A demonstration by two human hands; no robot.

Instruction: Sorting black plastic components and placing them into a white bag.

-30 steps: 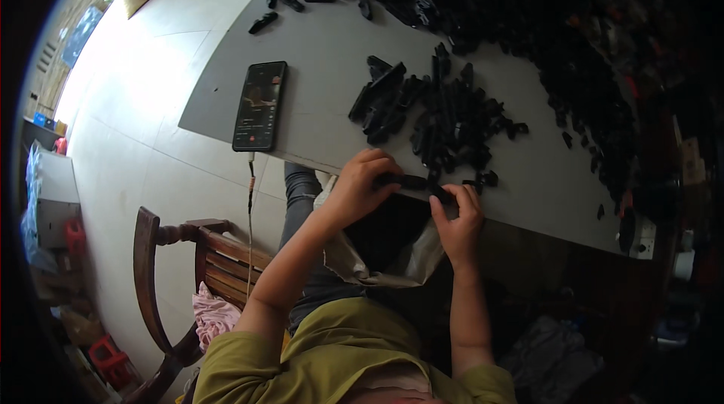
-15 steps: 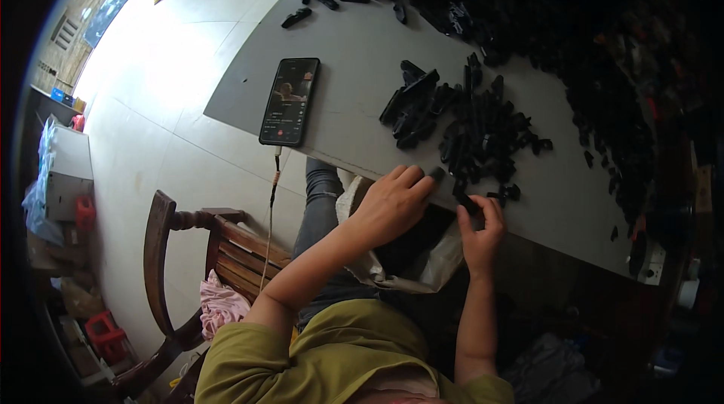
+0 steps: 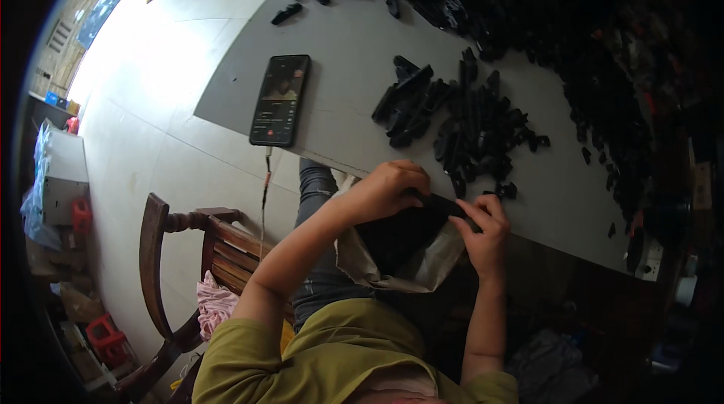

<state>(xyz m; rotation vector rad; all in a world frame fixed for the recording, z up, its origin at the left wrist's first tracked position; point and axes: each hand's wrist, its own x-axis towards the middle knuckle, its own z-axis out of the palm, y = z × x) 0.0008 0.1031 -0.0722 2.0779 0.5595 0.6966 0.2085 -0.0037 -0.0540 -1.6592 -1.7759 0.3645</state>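
Note:
At the table's near edge, a dark, elongated black piece (image 3: 442, 205) spans the gap between my hands. My left hand (image 3: 392, 191) has its fingers curled and closed on the piece's left end. Thumb and fingers of my right hand (image 3: 488, 224) pinch its right end. Below them a whitish sack (image 3: 434, 268) gapes over my lap, its inside dark with black contents I cannot make out singly. Just beyond my hands lies a small heap of black elongated pieces (image 3: 483, 121), with another cluster (image 3: 407, 102) to its left.
A phone (image 3: 280, 102) with a lit screen lies near the table's left edge, its cable (image 3: 265, 193) hanging down. A large pile of black pieces (image 3: 520, 19) covers the table's far and right side. A wooden chair (image 3: 226, 253) with pink cloth (image 3: 219, 306) stands at my left.
My left hand has drawn in and closed on the black piece, where its fingers were extended before. My right hand still pinches the piece, now level over the sack. The view has shifted slightly.

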